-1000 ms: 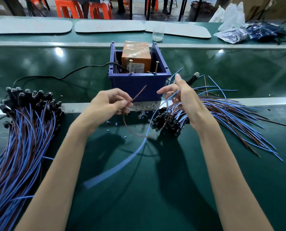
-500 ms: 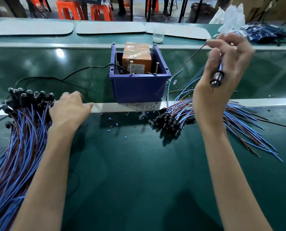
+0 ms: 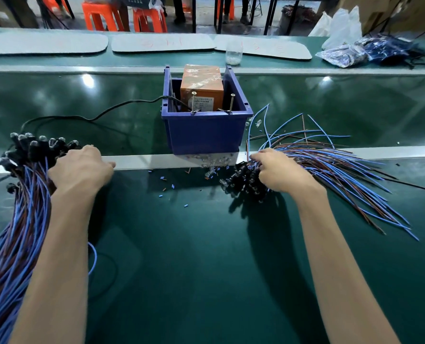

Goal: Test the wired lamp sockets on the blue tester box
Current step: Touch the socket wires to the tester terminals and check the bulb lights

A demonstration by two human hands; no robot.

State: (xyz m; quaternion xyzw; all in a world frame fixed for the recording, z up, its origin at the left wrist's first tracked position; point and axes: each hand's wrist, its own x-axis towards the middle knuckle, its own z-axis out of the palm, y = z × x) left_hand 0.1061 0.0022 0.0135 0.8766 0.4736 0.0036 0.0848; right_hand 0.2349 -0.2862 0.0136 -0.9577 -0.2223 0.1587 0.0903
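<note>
Nearest you, both forearms reach out over the green bench (image 3: 206, 269). Your left hand (image 3: 81, 170) lies knuckles-up on the left bundle (image 3: 20, 219) of wired lamp sockets, fingers bent down over the blue and brown leads; whether it grips one cannot be told. Your right hand (image 3: 278, 170) is dug into the right pile (image 3: 343, 170), fingertips buried among the black socket heads (image 3: 241, 176), so a hold there cannot be confirmed either.

The step looks to be fetching the next socket from that right pile. Take one by its head rather than mid-wire and draw it straight toward you, so the leads slide free without dragging their neighbours; then part the two leads, one to each hand.

Between your hands lie wire offcuts (image 3: 171, 187) and loose clear bulbs (image 3: 211, 171); lift the leads over them, not through them.

Beyond and between the hands stands the blue tester box (image 3: 204, 135); two upright screws (image 3: 194, 103) rise at its near rim before an orange unit (image 3: 201, 85). These are likely the contacts, so bring one bare end to each, keep the ends apart, and watch the socket head for light. A black cable (image 3: 107, 114) runs into the box from beyond your left hand; leave it undisturbed.
</note>
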